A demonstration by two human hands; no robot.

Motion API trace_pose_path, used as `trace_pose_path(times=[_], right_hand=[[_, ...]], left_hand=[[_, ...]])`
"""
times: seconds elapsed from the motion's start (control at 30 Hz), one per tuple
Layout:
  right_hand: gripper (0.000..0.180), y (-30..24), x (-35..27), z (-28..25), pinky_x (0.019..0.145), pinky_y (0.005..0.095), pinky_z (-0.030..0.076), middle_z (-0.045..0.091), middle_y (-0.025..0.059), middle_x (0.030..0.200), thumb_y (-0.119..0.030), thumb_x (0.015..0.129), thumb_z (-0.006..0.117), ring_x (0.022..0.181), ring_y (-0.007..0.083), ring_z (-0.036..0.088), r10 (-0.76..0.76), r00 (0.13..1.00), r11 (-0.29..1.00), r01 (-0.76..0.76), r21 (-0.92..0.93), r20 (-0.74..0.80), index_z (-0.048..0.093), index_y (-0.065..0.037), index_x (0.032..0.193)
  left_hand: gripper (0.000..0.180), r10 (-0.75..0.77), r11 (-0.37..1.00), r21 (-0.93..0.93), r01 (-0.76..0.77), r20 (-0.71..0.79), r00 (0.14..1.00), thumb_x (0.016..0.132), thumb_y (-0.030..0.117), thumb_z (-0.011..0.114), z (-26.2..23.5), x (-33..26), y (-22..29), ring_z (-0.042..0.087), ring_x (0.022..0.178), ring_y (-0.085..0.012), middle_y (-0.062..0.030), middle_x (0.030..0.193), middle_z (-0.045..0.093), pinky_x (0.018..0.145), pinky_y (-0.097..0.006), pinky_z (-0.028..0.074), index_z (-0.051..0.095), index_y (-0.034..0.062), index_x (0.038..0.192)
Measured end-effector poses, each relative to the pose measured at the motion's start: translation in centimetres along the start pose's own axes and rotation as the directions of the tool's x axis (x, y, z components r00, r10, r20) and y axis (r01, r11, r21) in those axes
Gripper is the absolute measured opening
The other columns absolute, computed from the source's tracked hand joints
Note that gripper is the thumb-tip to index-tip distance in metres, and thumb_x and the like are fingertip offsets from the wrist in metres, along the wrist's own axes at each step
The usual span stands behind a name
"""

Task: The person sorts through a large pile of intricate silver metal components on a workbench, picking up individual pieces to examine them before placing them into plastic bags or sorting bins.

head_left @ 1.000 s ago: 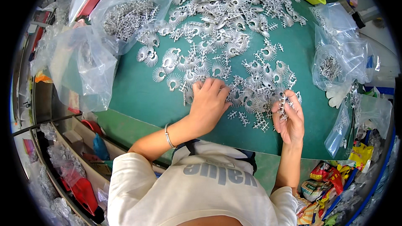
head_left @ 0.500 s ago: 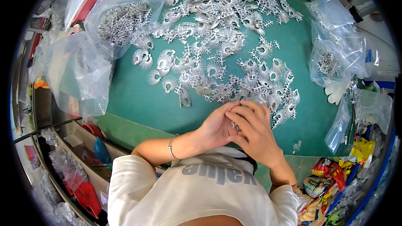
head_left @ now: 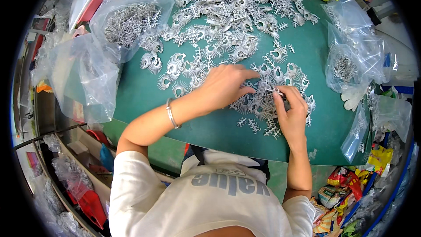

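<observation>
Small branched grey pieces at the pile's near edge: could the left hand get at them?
Probably yes: nothing covers the pieces, the left hand is close, and the right hand is farther right.

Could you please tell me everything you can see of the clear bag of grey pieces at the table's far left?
The clear plastic bag looks thin, wrinkled and glossy. It holds a heap of small silvery-grey pieces that look metallic. It lies spread at the far left of the green tabletop, with another clear bag crowding its near side. Neither the left hand nor the right hand touches it. Its underside is hidden.
</observation>
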State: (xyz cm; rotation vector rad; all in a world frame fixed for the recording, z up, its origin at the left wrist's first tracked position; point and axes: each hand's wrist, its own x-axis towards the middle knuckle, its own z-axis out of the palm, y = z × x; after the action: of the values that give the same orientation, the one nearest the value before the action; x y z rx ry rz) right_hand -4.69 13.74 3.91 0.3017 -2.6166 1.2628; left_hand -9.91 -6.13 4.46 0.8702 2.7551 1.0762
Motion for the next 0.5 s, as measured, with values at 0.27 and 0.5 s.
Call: trace_pose_path(times=[0.27,0.5], right_hand=[[0.013,1.6,-0.1,-0.8,0.072,0.0321,0.051,0.061,0.0108,0.088,-0.008,0.093,0.047,0.088,0.0224,0.062,0.393,0.882,0.387,-0.414,0.824,0.259,0.052,0.000,0.101],[0.014,1.7,0.1,-0.9,0.078,0.0416,0.051,0.060,0.0168,0.093,-0.012,0.094,0.042,0.093,0.0325,0.060,0.385,0.833,-0.112,-0.386,0.916,0.398,0.053,-0.003,0.098]], left_hand=[[0.023,-0.105,0.970,0.231,0.077,0.109,0.989,0.069,0.021,0.073,1.6,0.1,-0.6,0.060,0.066,-0.0287,-0.0099,0.071,0.060,0.059,-0.037,0.047,0.066,0.0067,0.086],[0.019,-0.277,0.898,-0.318,0.306,0.135,0.951,0.075,0.016,0.069,0.5,0.3,-1.5,0.054,0.057,-0.0165,-0.0044,0.077,0.061,0.052,-0.028,0.044,0.067,0.0046,0.090]])
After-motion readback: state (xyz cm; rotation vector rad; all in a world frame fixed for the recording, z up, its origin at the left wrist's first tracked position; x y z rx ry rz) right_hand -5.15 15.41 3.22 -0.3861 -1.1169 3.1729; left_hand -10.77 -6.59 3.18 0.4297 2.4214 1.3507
